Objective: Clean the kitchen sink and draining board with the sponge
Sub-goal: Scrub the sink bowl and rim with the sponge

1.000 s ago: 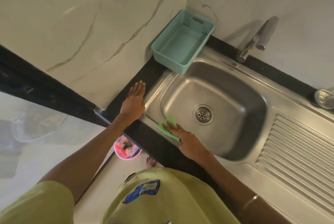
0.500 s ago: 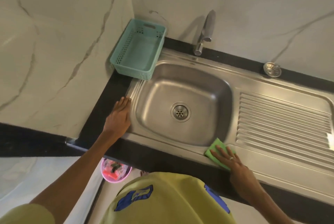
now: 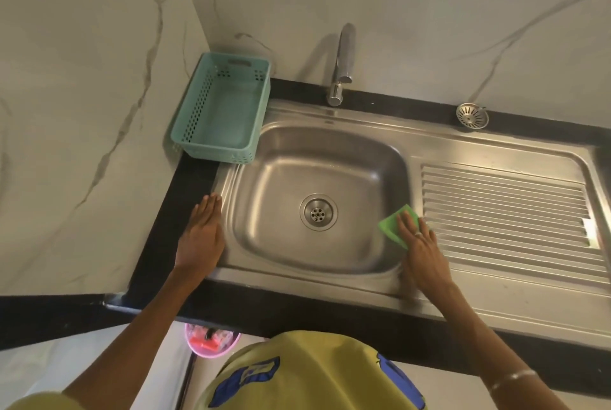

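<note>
A stainless steel sink with a round drain is set in a black counter. Its ribbed draining board lies to the right. A green sponge lies on the strip between the basin and the draining board. My right hand presses flat on the sponge with straight fingers and covers its right part. My left hand rests flat on the sink's left rim and the black counter, fingers straight.
A teal plastic basket stands at the back left corner, overlapping the sink's rim. A chrome tap rises behind the basin. A metal strainer lies on the back ledge. A pink bucket sits on the floor below the counter.
My right hand has slid the sponge from the sink's front left rim, along the front edge, up to the strip beside the draining board. My left hand stayed on the left rim.
</note>
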